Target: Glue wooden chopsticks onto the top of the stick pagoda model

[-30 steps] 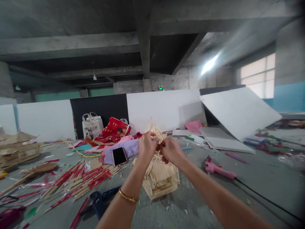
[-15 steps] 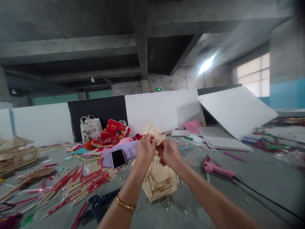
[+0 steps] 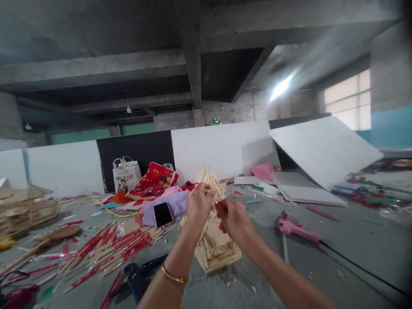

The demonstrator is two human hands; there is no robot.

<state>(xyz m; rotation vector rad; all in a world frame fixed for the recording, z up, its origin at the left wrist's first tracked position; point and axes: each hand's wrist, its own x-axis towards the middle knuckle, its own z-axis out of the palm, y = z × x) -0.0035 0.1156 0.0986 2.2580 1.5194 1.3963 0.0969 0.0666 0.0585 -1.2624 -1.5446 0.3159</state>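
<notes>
A small house model of pale wooden sticks (image 3: 216, 253) stands on the table in front of me, its pointed stick roof (image 3: 207, 174) rising behind my hands. My left hand (image 3: 200, 204) is at the roof's front, thumb and fingers pinched together. Just to its right my right hand (image 3: 236, 219) is pinched too, slightly lower, over the model. Whatever is between the fingertips of either hand is too small to make out. My hands hide much of the model's middle.
Loose sticks in red wrappers (image 3: 128, 244) lie at left, near a phone (image 3: 162, 214) and a dark blue tool (image 3: 135, 277). A pink glue gun (image 3: 299, 229) with a black cord lies at right. Another stick model (image 3: 28, 206) stands far left. White boards (image 3: 325, 148) lean behind.
My hands have come slightly apart, the right one a little lower and to the right. Both stay pinched at the roof. The whole view has shifted slightly.
</notes>
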